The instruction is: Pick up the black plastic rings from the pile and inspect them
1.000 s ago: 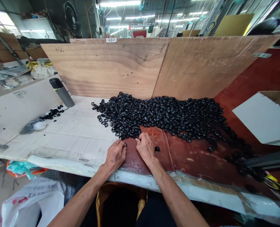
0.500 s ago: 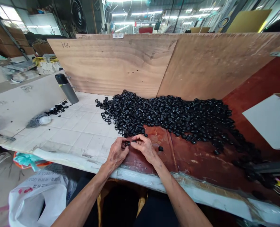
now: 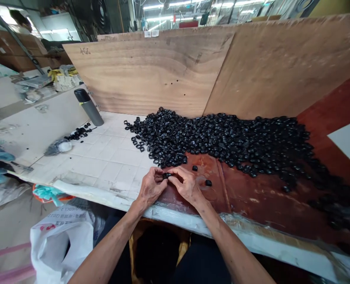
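My left hand [image 3: 151,186] pinches a small black plastic ring [image 3: 165,175] at the near edge of the table. My right hand [image 3: 188,185] is closed at the same spot, its fingertips meeting the left ones around a small black part; fingers partly hide it, so I cannot tell whether the pieces are joined. Two loose black pieces lie on the red-brown surface to the right, one piece [image 3: 208,183] beside my right hand and another piece [image 3: 194,168] farther back. Behind both hands spreads a large heap of black rings [image 3: 222,136].
A wooden board [image 3: 151,71] stands behind the heap. On the left are a grey bottle [image 3: 89,108], a small cluster of black pieces [image 3: 79,132] and a plastic bag [image 3: 55,148]. Below the table edge hangs a white sack [image 3: 59,244]. A white box [image 3: 349,138] stands at the right.
My hands have come together, so the black pieces they hold now meet. The view has turned slightly, shifting the scene. A second loose piece now shows beyond my right hand.
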A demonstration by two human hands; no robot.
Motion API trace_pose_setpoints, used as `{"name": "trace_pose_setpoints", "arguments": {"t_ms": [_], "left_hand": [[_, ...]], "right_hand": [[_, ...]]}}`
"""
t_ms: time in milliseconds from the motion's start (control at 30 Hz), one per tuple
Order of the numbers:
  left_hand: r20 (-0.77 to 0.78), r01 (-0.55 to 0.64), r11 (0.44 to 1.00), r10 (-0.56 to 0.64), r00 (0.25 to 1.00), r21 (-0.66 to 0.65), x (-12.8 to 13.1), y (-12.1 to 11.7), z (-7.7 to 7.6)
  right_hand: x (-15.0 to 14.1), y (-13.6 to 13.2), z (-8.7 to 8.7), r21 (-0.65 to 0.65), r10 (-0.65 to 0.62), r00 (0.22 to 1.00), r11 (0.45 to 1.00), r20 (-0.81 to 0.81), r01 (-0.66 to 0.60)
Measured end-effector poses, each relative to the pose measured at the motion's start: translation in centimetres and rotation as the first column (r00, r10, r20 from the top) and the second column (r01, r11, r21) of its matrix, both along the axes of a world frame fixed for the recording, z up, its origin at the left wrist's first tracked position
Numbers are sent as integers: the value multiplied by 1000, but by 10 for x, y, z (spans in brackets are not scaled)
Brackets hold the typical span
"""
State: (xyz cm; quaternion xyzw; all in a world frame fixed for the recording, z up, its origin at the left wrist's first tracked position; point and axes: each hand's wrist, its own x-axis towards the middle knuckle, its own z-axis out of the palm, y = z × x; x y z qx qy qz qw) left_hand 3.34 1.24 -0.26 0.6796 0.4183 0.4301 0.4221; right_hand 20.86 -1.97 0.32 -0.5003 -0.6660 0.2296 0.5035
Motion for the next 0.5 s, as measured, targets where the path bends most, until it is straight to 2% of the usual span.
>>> {"name": "trace_pose_setpoints", "arguments": {"t_ms": [100,333,433,500], "left_hand": [[55,36,999,-38,998,39,-1,0,1],[76,93,987,-104,992,134,-4,3,0],[28,112,975,-119,992,192,-6,4,1],[-13,121,962,-122,992,245,-7,4,2]], "right_hand": [[2,-1,2,-8,23,999,1000,-33,-23],[1,-1,4,-59,20,993,998,-114,-27],[-2,-1,2,-149,8,970,988,-242,-45],[-4,-1,2,-181,9,963,982,-270,-60]]}}
